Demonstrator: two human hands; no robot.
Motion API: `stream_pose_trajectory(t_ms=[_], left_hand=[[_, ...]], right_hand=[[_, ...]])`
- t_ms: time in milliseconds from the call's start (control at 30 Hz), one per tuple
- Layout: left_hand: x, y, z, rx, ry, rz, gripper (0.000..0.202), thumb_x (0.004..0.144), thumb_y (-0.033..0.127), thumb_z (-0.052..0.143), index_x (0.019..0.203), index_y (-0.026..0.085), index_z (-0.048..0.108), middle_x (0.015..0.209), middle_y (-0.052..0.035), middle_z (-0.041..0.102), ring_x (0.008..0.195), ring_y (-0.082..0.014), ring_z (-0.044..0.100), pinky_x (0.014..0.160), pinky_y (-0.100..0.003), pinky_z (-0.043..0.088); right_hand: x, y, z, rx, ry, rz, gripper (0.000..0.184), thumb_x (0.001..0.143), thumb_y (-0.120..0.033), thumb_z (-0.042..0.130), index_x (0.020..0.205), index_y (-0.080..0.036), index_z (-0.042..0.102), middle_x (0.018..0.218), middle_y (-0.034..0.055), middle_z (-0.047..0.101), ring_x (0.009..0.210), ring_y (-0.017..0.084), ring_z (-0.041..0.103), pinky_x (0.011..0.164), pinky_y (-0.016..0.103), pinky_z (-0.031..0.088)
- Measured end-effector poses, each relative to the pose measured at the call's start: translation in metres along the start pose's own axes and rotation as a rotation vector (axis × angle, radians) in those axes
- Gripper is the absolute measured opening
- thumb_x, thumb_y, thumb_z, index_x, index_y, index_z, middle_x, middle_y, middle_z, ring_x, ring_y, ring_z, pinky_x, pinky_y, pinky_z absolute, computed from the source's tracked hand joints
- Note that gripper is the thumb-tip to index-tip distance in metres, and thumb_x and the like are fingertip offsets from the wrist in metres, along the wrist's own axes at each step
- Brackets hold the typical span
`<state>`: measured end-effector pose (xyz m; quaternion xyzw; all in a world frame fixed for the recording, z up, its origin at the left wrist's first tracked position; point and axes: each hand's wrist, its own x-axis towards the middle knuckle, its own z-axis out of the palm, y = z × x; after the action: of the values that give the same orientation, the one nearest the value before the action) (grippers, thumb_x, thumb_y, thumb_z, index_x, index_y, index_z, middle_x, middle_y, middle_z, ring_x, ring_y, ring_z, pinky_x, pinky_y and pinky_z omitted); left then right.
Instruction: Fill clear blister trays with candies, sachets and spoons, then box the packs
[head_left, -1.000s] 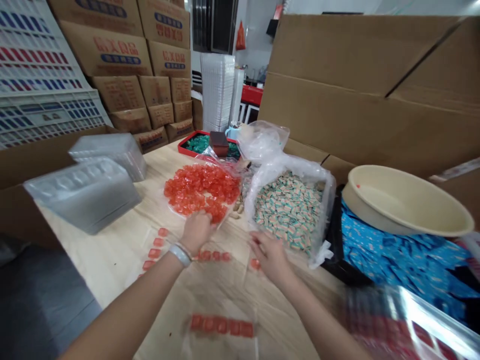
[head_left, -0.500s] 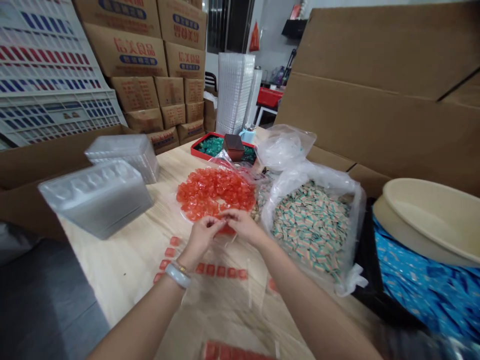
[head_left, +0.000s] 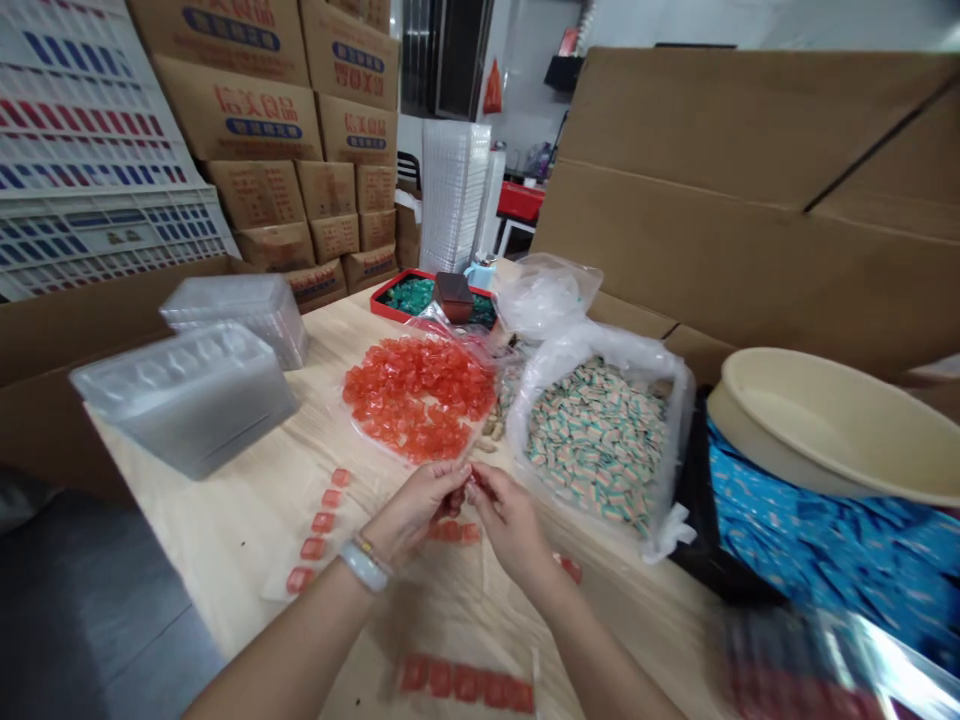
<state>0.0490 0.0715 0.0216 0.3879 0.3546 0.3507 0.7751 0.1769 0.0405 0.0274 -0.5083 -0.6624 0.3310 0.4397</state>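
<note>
My left hand [head_left: 426,500] and my right hand [head_left: 510,515] meet fingertip to fingertip above the wooden table [head_left: 187,520]. Both are closed in a pinch on something tiny, maybe reddish, that I cannot make out. Just beyond them lies a heap of small glossy red pieces [head_left: 397,375] on a clear plastic sheet. On the near side, similar red pieces are lined up on clear trays: a slanting left row [head_left: 322,522], a middle row [head_left: 454,533] partly behind my hands, and a front row [head_left: 465,684]. One red piece [head_left: 570,568] shows beside my right wrist.
Right of the heap is an open plastic bag [head_left: 679,400] of striped pieces [head_left: 596,440]. Clear plastic trays [head_left: 187,400] stand at left. A red tray [head_left: 382,300] with green pieces and a brown box [head_left: 453,297] is behind. A cream basin [head_left: 825,420] sits far right.
Both hands have drawn back from the edge of the red heap toward me, still pinched together. The view has shifted slightly right, and a blurred stack has come into sight at lower right.
</note>
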Motion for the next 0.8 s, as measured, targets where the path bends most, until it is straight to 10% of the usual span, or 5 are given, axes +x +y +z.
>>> stream_pose_trajectory(t_ms=[433, 500, 667, 800], left_hand=[[0.004, -0.006, 0.057, 0.469, -0.47, -0.168, 0.027, 0.069, 0.039, 0.054, 0.082, 0.015, 0.055, 0.062, 0.0043, 0.047, 0.052, -0.0066, 0.039, 0.05, -0.018, 0.031], [0.019, 0.005, 0.051, 0.7, -0.383, -0.019, 0.029, 0.071, 0.038, 0.052, 0.09, 0.017, 0.056, 0.071, 0.0013, 0.053, 0.061, -0.0099, 0.046, 0.056, -0.02, 0.037], [0.074, 0.04, -0.007, 1.606, 0.415, 0.228, 0.029, 0.078, 0.031, 0.039, 0.091, 0.015, 0.059, 0.093, -0.0091, 0.056, 0.087, -0.0205, 0.051, 0.076, -0.031, 0.039], [0.097, 0.038, -0.035, 1.734, 0.461, 0.169, 0.027, 0.075, 0.025, 0.041, 0.086, 0.013, 0.062, 0.098, -0.0133, 0.055, 0.089, -0.0234, 0.053, 0.077, -0.032, 0.04]], right_hand=[[-0.082, 0.008, -0.067, -0.222, 0.067, 0.241, 0.017, 0.081, -0.029, 0.043, 0.083, -0.019, 0.056, 0.072, 0.0021, 0.062, 0.065, 0.013, 0.057, 0.058, 0.023, 0.042], [-0.096, 0.015, -0.089, -0.335, 0.082, 0.28, 0.018, 0.081, -0.03, 0.042, 0.084, -0.018, 0.055, 0.073, 0.0028, 0.061, 0.066, 0.014, 0.056, 0.06, 0.024, 0.042], [-0.104, 0.038, -0.126, -0.791, -0.097, 0.291, 0.016, 0.079, -0.021, 0.044, 0.076, -0.019, 0.06, 0.079, 0.0054, 0.059, 0.079, 0.02, 0.052, 0.071, 0.03, 0.037], [-0.09, 0.043, -0.125, -0.91, -0.243, 0.3, 0.016, 0.079, -0.018, 0.045, 0.08, -0.02, 0.061, 0.082, 0.0047, 0.059, 0.082, 0.019, 0.051, 0.072, 0.029, 0.035]])
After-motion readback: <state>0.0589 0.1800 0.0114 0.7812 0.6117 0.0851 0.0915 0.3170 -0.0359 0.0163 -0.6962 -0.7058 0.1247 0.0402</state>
